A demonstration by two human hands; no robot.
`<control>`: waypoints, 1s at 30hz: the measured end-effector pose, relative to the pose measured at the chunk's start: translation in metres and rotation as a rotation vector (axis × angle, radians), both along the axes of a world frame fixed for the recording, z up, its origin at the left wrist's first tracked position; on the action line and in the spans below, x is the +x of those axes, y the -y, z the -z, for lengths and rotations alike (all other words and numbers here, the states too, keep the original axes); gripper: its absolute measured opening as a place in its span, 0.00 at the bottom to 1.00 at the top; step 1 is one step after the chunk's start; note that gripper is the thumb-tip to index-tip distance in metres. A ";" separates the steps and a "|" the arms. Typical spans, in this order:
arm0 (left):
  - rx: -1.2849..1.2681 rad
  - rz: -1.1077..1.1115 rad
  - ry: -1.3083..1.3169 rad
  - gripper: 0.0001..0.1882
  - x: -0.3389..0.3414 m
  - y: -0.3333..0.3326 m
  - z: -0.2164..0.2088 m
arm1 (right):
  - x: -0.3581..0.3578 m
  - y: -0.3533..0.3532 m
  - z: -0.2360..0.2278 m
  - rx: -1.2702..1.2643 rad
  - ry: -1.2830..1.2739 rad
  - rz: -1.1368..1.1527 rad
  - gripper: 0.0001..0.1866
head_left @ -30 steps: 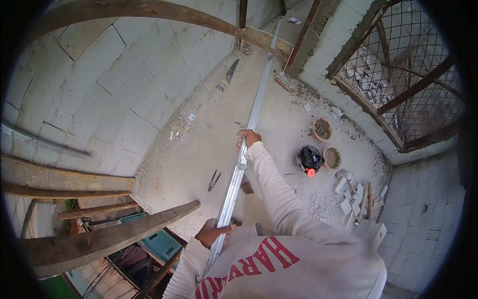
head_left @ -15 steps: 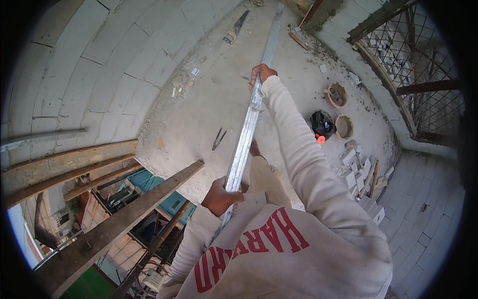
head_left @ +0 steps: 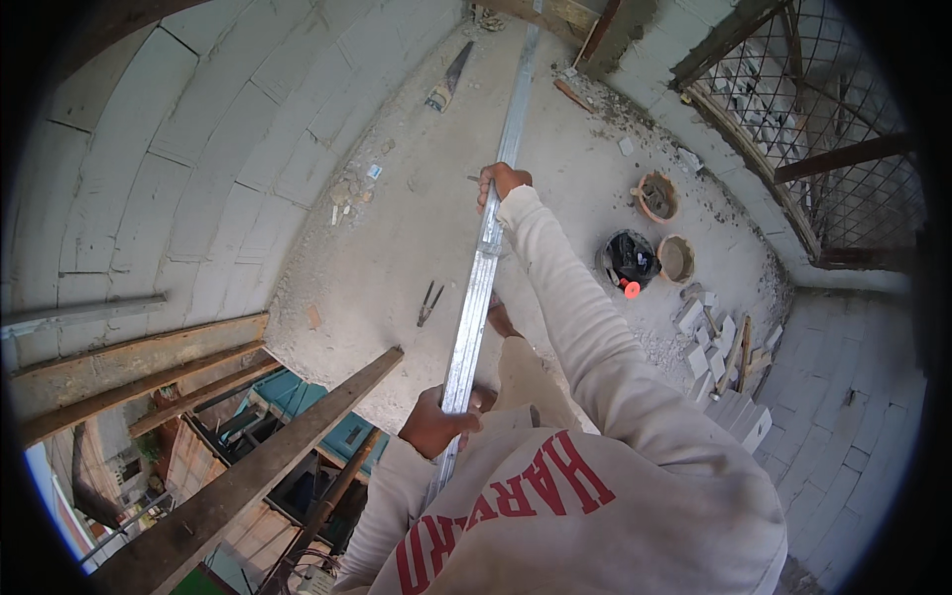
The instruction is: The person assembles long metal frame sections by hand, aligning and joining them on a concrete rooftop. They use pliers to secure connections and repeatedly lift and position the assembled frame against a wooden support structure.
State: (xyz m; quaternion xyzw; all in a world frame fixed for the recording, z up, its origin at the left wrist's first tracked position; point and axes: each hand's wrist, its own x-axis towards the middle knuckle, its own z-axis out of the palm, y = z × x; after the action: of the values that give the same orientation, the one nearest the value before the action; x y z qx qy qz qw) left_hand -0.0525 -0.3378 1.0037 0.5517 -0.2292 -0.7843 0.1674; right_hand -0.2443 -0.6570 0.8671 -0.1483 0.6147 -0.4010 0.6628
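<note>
While the left hand (head_left: 432, 424) and the right hand (head_left: 505, 181), set apart, both clasp the bar (head_left: 473, 317), it stretches from the torso (head_left: 625, 506) out over the floor (head_left: 416, 208), held, not yet set down.

On my feed I see a handsaw (head_left: 451, 77) on the dusty floor (head_left: 397, 238), near the grey block wall (head_left: 149, 208), and dark pincers (head_left: 423, 315) lying splayed. Further right I make out a tan bowl (head_left: 654, 218) of lumpy grey material, a second bowl (head_left: 691, 254) and a black bucket (head_left: 602, 261) — an orange-red piece (head_left: 632, 290) sits at its edge. Below them I spot pale blocks (head_left: 699, 359) in a loose heap — and, lower left, a timber beam (head_left: 268, 461).
</note>
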 end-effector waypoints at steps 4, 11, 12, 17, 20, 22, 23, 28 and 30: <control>-0.028 -0.036 0.056 0.18 0.002 -0.006 0.016 | 0.003 0.003 0.016 0.043 0.002 -0.020 0.08; -0.077 -0.093 0.007 0.14 0.005 0.014 0.002 | 0.005 0.034 0.002 -0.011 -0.021 -0.025 0.10; -0.091 -0.060 0.034 0.14 0.010 0.016 0.005 | 0.010 0.032 -0.001 -0.015 -0.025 -0.025 0.09; -0.075 -0.032 0.238 0.14 0.012 0.003 0.006 | 0.018 0.024 0.011 0.070 -0.084 -0.011 0.07; -0.046 0.099 0.339 0.13 0.025 -0.009 0.021 | 0.030 0.008 0.024 0.096 -0.130 -0.015 0.07; 0.000 0.140 0.330 0.13 0.031 -0.022 0.035 | 0.035 -0.001 0.024 0.069 -0.198 -0.007 0.07; 0.033 0.124 0.314 0.12 0.033 -0.027 0.041 | 0.039 -0.007 0.027 0.055 -0.231 -0.006 0.07; 0.073 0.085 0.317 0.14 0.038 -0.041 0.027 | 0.044 0.024 0.032 0.025 -0.237 -0.007 0.07; 0.109 0.116 0.343 0.15 0.032 -0.046 -0.016 | -0.008 0.094 0.052 -0.025 -0.433 -0.131 0.08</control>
State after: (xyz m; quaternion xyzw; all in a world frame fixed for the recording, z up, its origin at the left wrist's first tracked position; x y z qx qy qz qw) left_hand -0.0201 -0.2919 1.0200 0.6715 -0.2430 -0.6982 0.0500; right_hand -0.2522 -0.7514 0.8152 -0.2788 0.7266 -0.3236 0.5382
